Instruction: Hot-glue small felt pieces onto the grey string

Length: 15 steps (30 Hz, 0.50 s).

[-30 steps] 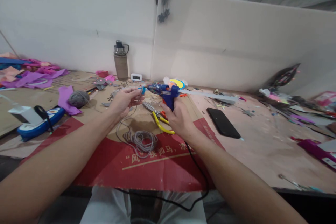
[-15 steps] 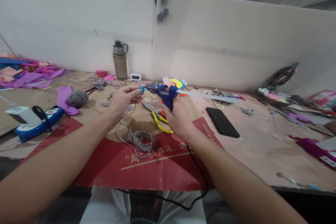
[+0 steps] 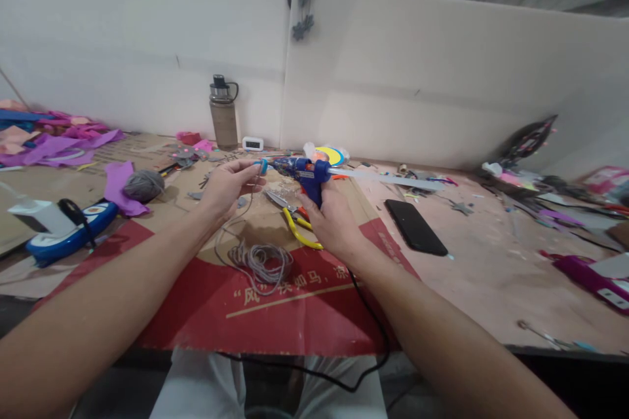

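My right hand [image 3: 337,219] is wrapped round the handle of a blue glue gun [image 3: 314,178], with a long clear glue stick [image 3: 383,178] sticking out of its back. The gun's nozzle points left at a small blue ring-shaped piece [image 3: 264,166], pinched in the fingertips of my left hand [image 3: 228,186]. Whether the nozzle touches the piece I cannot tell. Grey yarn [image 3: 268,265] runs down from my left fingers to a loose coil on the red and brown cardboard [image 3: 196,314]. Yellow-handled pliers [image 3: 299,232] lie under the gun.
A grey yarn ball [image 3: 143,184] and a blue power strip [image 3: 73,236] sit at left. A bottle [image 3: 224,114] and small clock [image 3: 253,144] stand by the white partition. At right lie a black phone [image 3: 415,228] and a purple power strip [image 3: 590,281]. The gun's black cord [image 3: 376,324] hangs over the edge.
Little differs. My left hand and the blue piece have shifted very slightly left from the nozzle; the glue gun stays in my right hand, and the view has turned a touch.
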Each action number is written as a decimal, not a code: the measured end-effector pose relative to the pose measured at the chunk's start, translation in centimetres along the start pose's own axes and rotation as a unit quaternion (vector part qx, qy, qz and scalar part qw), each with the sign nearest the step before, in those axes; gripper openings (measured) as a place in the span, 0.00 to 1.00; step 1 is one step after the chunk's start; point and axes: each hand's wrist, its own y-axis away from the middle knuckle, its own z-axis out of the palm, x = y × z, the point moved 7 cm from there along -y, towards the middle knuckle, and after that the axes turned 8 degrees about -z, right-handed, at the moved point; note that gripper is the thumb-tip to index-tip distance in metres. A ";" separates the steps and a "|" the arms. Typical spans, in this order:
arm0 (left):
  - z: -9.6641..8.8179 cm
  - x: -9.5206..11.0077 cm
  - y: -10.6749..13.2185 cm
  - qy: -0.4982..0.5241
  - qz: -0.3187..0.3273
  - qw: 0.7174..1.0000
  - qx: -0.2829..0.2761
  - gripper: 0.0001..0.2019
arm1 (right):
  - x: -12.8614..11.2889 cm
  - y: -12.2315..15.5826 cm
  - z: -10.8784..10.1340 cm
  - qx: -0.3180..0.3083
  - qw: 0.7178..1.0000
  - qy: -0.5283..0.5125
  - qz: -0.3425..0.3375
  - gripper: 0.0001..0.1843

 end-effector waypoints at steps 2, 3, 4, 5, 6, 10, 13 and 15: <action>-0.2 0.0 -0.1 0.009 -0.002 1.000 0.003 0.11 | 0.0 0.0 0.0 0.003 1.000 -0.017 -0.010 0.16; -0.3 0.0 -0.2 0.014 -0.003 1.000 0.007 0.11 | 0.1 -0.1 -0.1 0.009 0.999 -0.028 -0.015 0.14; -0.4 0.0 -0.3 0.018 -0.005 1.000 0.009 0.11 | 0.3 -0.1 -0.2 0.019 0.999 -0.040 -0.016 0.12; -0.5 0.0 -0.3 0.020 -0.007 1.000 0.012 0.11 | 0.8 -0.2 -0.4 0.033 0.998 -0.054 -0.008 0.11; -0.6 0.0 -0.4 0.019 -0.010 1.000 0.015 0.11 | 1.5 -0.3 -0.5 0.046 0.996 -0.070 0.011 0.11; -0.4 -0.1 -0.4 -0.020 -0.002 1.000 0.006 0.11 | 6.0 -0.4 -0.3 0.029 0.979 -0.101 0.178 0.13; -0.2 0.2 -0.4 -0.080 0.036 0.996 0.008 0.11 | 9.1 -0.1 -0.2 -0.031 0.964 -0.034 0.263 0.12; -0.4 0.8 -0.3 -0.149 0.083 0.985 0.033 0.10 | 10.7 0.1 -0.2 -0.073 0.957 0.015 0.279 0.12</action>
